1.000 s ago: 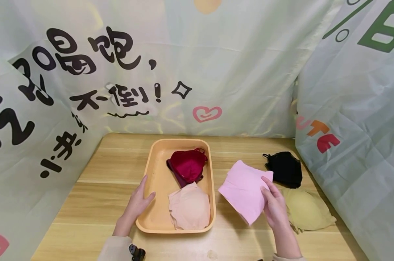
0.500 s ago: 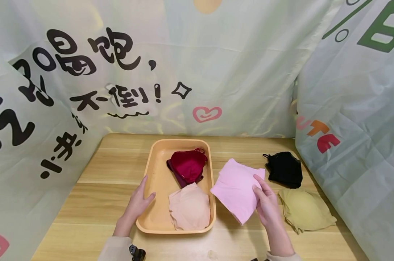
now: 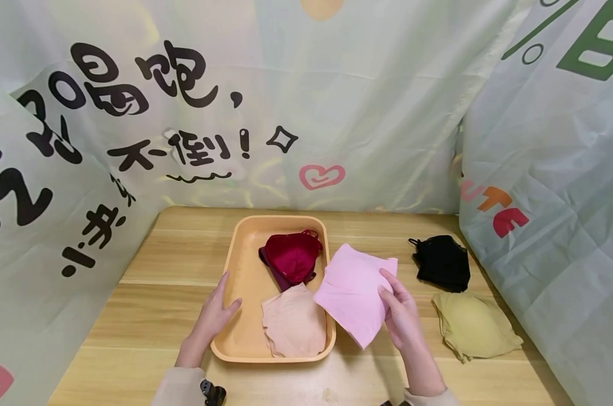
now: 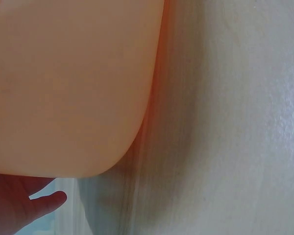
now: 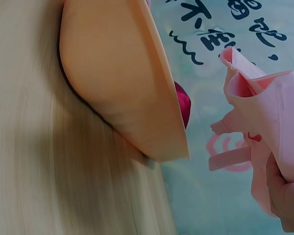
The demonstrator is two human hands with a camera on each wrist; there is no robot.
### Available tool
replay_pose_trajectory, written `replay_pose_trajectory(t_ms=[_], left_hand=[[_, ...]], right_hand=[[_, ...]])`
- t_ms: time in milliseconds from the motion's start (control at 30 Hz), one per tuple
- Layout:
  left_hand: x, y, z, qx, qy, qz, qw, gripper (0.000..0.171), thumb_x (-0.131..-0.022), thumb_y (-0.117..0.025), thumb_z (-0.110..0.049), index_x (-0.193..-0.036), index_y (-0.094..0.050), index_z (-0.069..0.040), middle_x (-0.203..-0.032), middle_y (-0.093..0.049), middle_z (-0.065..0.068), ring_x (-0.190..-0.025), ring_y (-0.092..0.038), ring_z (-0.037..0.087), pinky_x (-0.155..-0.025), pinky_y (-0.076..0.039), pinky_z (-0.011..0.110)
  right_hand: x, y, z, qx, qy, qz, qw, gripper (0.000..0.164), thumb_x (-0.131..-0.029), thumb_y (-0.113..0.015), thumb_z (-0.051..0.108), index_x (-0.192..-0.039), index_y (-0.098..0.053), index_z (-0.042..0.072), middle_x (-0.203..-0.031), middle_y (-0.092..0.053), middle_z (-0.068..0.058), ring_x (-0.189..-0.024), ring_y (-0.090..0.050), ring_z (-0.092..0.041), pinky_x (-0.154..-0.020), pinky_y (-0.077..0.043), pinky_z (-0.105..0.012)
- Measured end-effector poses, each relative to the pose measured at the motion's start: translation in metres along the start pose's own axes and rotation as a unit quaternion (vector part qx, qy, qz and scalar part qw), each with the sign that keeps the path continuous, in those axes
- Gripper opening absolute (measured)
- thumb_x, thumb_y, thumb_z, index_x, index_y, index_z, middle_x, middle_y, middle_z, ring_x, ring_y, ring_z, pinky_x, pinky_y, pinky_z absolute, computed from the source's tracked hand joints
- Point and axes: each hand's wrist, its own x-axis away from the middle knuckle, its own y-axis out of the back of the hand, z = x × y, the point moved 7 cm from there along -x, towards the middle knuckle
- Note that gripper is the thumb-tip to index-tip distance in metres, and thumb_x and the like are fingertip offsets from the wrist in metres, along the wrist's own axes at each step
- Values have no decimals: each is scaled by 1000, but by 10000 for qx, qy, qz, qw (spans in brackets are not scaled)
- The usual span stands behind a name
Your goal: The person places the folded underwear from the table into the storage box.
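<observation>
My right hand pinches the right edge of a folded pink bra, thumb on the near face. Its left side overhangs the right rim of an orange tray. In the right wrist view the bra is raised, loose ends hanging out, with the hand at its edge. My left hand rests at the tray's left rim, fingers straight along it and thumb spread over the inside; the left wrist view shows its thumb apart from the tray wall. Inside the tray lie a dark red bra and a folded pale peach garment.
A black bra and a yellow-green padded garment lie on the wooden table, right of the pink bra. Printed curtains rise behind the table and along both sides.
My right hand has carried the pink bra leftward from the table's right part to over the tray's right rim. The left hand and the tray stay in place.
</observation>
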Motion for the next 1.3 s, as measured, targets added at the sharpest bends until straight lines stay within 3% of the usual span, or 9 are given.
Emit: replay_pose_trajectory(t_ms=[267, 767, 1000, 1300], left_hand=[[1, 1, 1, 11, 28, 8, 10000, 75, -87, -59, -14, -144, -12, 1, -143, -22, 31, -127, -26, 49, -103, -25, 58], [1, 1, -1, 52, -3, -9, 10000, 75, -87, -59, -14, -144, -12, 0, -143, -22, 31, -127, -26, 49, -102, -26, 58], [1, -1, -1, 59, 23, 83, 9999, 75, -88, -58, -15, -145, -10, 0, -144, -21, 31, -128, -25, 49, -102, -25, 59], [1, -1, -1, 85, -44, 57, 9999, 75, -88, -58, -14, -144, -11, 1, -143, -21, 31, -128, -25, 49, -102, -25, 59]], right_hand=[[-1, -18, -7, 101, -55, 110, 9999, 32, -91, -49, 2, -107, -60, 27, -109, -53, 8, -90, -55, -4, -76, -50, -17], [-2, -52, -31, 205, -248, 393, 9987, 33, -89, -49, 0, -111, -59, 23, -102, -53, 5, -85, -54, -5, -70, -49, -17], [-2, -68, -42, 488, -286, 579, 9967, 39, -89, -50, 0, -127, -47, 2, -102, -52, 2, -84, -53, -6, -69, -49, -17], [-5, -79, -58, 775, -271, 721, 9940, 41, -88, -48, -5, -128, -43, -8, -103, -50, 0, -86, -50, -5, -73, -46, -15]])
